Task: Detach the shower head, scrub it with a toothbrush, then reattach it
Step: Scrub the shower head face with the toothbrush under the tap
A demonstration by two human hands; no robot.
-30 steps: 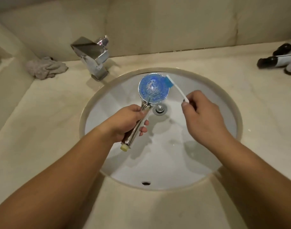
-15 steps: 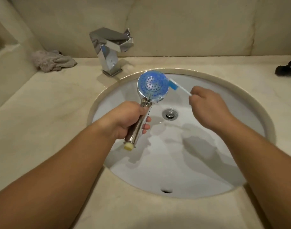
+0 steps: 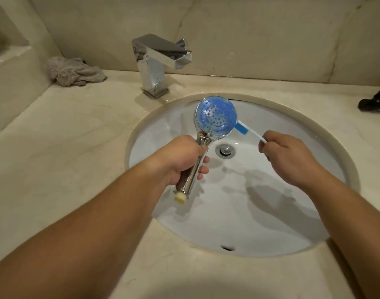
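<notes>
A chrome shower head [image 3: 216,117] with a round blue face, detached from any hose, is held over the white sink basin [image 3: 260,223]. My left hand [image 3: 182,158] grips its chrome handle, whose cream threaded end sticks out below my fist. My right hand [image 3: 286,152] pinches the white handle of a toothbrush [image 3: 248,130]. The brush's blue head lies against the right rim of the shower face.
A square chrome faucet [image 3: 156,61] stands behind the basin on the beige stone counter [image 3: 66,147]. A crumpled grey cloth [image 3: 72,71] lies at the back left. A dark bottle [image 3: 374,102] lies at the right edge. The drain [image 3: 225,150] sits under the shower head.
The view has shifted left and closer, so the sink sits further right. Both hands keep their grip. The toothbrush head has slid down the right edge of the shower face.
</notes>
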